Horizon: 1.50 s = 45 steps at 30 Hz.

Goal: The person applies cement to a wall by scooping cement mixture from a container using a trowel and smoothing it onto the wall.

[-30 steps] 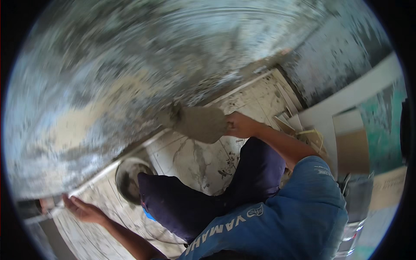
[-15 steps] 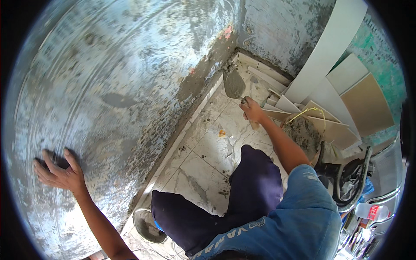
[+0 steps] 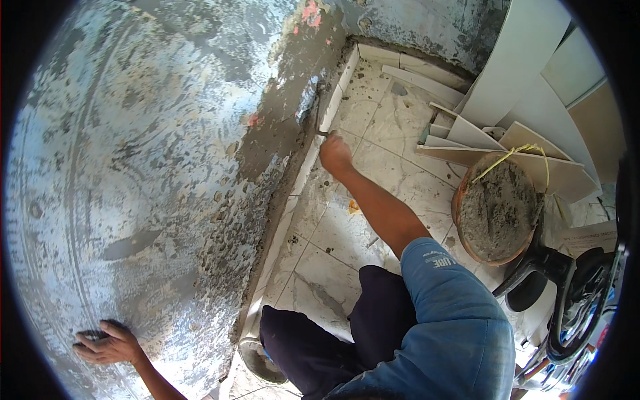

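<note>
Tilting the trowel (image 3: pixel 323 133) gripped in the right hand (image 3: pixel 335 155) could gouge mortar (image 3: pixel 270 137) on the wall (image 3: pixel 153 180); the left hand (image 3: pixel 113 347) is splayed.

the wall (image 3: pixel 153 200) looks rough, the floor tiles (image 3: pixel 327 273) smooth and glossy, the mortar (image 3: pixel 497 223) coarse and matt.

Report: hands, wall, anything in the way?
Left fingers against mottled blue-grey wall. Right fingers gripping dark metal trowel, mostly hidden, low beside wall. Round brown-rimmed mortar bucket off right.
</note>
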Motion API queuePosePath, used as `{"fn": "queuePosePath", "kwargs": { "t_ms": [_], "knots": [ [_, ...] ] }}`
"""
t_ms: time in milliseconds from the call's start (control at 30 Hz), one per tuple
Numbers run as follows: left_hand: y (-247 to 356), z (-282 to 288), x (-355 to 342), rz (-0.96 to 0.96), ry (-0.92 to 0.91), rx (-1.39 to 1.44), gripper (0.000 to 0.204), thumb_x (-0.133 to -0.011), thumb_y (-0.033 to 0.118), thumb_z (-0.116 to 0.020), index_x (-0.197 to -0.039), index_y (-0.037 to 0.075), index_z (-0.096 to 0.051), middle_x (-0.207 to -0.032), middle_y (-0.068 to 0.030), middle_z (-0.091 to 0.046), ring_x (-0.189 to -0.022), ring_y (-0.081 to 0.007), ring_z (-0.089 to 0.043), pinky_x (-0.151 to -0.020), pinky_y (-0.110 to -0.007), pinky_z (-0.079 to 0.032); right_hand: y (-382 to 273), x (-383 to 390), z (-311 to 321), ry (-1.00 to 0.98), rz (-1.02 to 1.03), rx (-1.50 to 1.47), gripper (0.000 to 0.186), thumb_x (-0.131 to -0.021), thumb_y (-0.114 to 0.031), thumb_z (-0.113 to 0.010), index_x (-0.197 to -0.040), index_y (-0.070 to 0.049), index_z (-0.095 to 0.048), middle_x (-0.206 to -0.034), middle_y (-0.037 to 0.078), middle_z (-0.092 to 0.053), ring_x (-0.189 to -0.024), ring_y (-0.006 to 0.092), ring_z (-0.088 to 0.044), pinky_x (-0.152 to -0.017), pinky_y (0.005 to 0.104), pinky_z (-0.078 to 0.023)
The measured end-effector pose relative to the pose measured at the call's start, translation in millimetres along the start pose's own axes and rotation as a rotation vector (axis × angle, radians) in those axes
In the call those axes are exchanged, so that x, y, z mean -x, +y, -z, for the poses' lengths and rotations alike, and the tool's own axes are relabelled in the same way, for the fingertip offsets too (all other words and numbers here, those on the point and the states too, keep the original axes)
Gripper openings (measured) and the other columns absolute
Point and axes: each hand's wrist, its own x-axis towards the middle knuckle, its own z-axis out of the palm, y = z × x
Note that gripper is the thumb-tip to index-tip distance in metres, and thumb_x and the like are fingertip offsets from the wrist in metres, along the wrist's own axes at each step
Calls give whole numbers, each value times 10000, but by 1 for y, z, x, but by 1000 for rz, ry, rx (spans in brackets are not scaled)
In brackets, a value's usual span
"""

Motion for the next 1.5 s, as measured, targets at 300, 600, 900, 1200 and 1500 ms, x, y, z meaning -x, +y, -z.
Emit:
{"fn": "queuePosePath", "kwargs": {
  "t_ms": [300,600,900,1200,1500],
  "knots": [
    [0,-2,1,-6,-7,14,655,-909,541,-430,-1377,93,-335,-1393,-205,-311,-1305,-348,-272,-1031,-503,-243,10,15,36,-3,-26,-347,239,-855,-152,-506,-965,48,-438,-800,261,-601,-758,408,-622,-694,473,-511],
    [2,3,-1,12,-8,0,652,-911,535,-423,-1385,96,-331,-1404,-213,-295,-1309,-362,-268,-1029,-511,-252,-23,27,50,-86,-58,-315,203,-864,-125,-458,-983,37,-429,-917,277,-591,-839,418,-615,-747,482,-498],
    [10,2,-6,20,2,19,665,-907,546,-416,-1382,87,-350,-1409,-212,-288,-1305,-372,-270,-1031,-515,-261,-51,7,72,27,-67,-149,176,-867,-100,-471,-1003,4,-435,-863,237,-589,-797,367,-638,-638,428,-539],
    [7,6,-8,26,29,5,641,-910,549,-405,-1364,98,-380,-1419,-188,-298,-1306,-350,-292,-1030,-496,-278,-27,-6,132,191,51,-353,263,-864,-177,-497,-1010,38,-460,-879,267,-593,-810,435,-600,-704,492,-496],
    [2,10,-7,27,25,-14,640,-910,549,-405,-1377,113,-365,-1416,-182,-310,-1311,-343,-294,-1027,-489,-278,-56,-20,141,125,34,-224,192,-861,-108,-475,-986,38,-477,-873,256,-610,-851,405,-628,-761,455,-510]
  ]
}}
